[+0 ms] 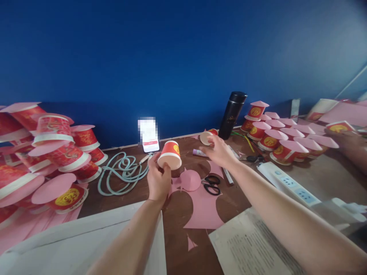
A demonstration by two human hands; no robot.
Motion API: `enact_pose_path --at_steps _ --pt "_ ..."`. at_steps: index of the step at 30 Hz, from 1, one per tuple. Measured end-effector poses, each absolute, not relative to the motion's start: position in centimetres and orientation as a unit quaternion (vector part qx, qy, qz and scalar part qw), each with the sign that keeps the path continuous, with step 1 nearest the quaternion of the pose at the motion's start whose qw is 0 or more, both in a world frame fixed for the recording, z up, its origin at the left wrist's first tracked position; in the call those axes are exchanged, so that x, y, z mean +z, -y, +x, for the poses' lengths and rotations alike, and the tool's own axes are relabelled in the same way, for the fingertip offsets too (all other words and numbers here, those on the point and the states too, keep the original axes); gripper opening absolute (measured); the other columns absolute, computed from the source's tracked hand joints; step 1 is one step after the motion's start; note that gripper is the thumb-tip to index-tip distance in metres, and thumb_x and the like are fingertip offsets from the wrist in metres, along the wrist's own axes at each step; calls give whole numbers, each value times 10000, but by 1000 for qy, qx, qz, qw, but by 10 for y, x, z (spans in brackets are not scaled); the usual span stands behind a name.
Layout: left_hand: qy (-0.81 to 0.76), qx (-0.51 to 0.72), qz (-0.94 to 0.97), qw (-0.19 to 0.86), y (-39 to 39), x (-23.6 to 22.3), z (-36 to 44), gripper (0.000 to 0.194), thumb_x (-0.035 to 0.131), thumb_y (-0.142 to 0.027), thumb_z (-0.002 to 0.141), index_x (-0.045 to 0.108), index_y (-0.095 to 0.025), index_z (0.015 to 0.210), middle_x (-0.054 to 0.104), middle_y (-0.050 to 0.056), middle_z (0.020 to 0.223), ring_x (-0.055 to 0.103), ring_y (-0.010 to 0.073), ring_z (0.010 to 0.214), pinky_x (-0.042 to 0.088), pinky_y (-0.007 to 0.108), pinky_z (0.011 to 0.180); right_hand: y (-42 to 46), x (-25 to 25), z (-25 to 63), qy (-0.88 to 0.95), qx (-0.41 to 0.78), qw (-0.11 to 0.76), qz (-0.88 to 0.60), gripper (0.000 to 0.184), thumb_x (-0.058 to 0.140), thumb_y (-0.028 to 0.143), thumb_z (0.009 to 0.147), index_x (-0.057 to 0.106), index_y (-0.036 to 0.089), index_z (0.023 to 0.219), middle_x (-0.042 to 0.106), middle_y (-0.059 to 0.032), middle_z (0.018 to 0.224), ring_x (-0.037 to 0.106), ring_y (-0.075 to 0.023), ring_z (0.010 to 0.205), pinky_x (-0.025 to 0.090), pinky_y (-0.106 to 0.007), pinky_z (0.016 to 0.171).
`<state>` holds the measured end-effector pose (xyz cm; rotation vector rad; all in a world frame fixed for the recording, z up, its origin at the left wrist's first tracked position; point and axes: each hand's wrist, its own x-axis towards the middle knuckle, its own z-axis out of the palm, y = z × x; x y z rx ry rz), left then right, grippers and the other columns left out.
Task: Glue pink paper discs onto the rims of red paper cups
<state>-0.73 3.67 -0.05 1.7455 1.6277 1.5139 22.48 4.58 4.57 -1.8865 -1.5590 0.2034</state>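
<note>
Hands, two. Left hand (159,173): grasping one red cup (169,152), tilted, mouth toward the viewer, thumb at the rim, raised over the desk (179,217). Right hand (219,151): fingers at the rim of a second cup (205,138), which lies on its side near the bottle; whether they grip it, cannot tell.

Pink disc (190,180), one, on one cut-out pink sheet (204,210). Scrap (191,243), one, nearer the viewer. Black-handled scissors (211,185), one pair, just beside the disc. Glue stick (198,152), one, beneath the right hand. Phone (151,145), one, upright; cable (122,177), one, coiled. Black bottle (233,114), one. Power strip (289,183), one.

Left pile (57,152): cups with pink discs, over ten, overlapping; exact number not tellable. Right group (286,139): about a dozen, pink-topped. Far right, another person's hand (345,138), one, at a cup.

Room: a strip of desk runs between white box (86,244) and printed paper (252,244); a further stretch lies between right group and power strip. Rear edge meets the wall.

Surface: dark brown. Wall (183,65): plain blue, paler at right.
</note>
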Motion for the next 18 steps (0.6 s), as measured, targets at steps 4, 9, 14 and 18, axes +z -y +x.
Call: enact_pose_path --at_steps 4,9,14,18 --pt "-562 529 619 149 -37 1 -6 389 513 -227 816 496 -200 1204 641 93 1103 635 216 972 505 319 805 -47 33 222 634 35 163 -756 773 671 548 710 401 263 1375 525 -150 1297 494 -366 1167 416 -458 908" --pt "-566 516 619 175 -37 3 -6 371 499 -233 816 502 -183 1183 657 98 1083 648 226 948 515 322 779 -49 25 215 646 21 119 -753 435 606 421 792 574 249 1190 608 -124 1210 529 -344 1124 398 -441 897" --pt "-564 510 625 178 -37 2 -8 336 498 -224 811 521 -185 1144 668 95 1040 651 228 931 509 327 773 -48 27 220 636 27 149 -757 298 580 353 797 598 242 1073 667 -100 1074 598 -310 1010 424 -384 808" --pt "-582 480 618 219 -37 1 -7 318 517 -209 780 536 -198 1098 682 68 922 656 215 800 503 326 697 -29 37 218 612 66 296 -731 287 613 315 757 566 250 1032 685 -43 1010 632 -240 912 442 -319 748"
